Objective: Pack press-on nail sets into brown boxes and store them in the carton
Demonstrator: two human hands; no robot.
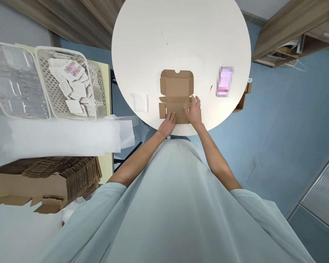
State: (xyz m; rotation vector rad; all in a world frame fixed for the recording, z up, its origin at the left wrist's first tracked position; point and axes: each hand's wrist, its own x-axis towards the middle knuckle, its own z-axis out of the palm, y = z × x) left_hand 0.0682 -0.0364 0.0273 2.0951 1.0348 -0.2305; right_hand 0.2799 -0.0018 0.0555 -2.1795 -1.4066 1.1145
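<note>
A brown cardboard box blank (179, 87) lies unfolded on the white round table, its flaps spread around two panels. My left hand (167, 125) rests on the lower left of its near panel, fingers stretched out and lying on the board. At the right side of that panel my right hand (194, 111) has its thumb and fingers apart, touching the board near the edge. It hides the right side flap, so I cannot tell whether that flap is bent. A small white square packet (141, 102) lies left of the blank.
On the round table (178, 33), a pixelated pink-purple object (224, 82) lies right. Left stand a basket of white packets (76, 86), a basket of clear plastic pieces (18, 84), white sheet material (62, 136) and stacked cardboard blanks (46, 182). A brown box (241, 102) sits below the table's right edge.
</note>
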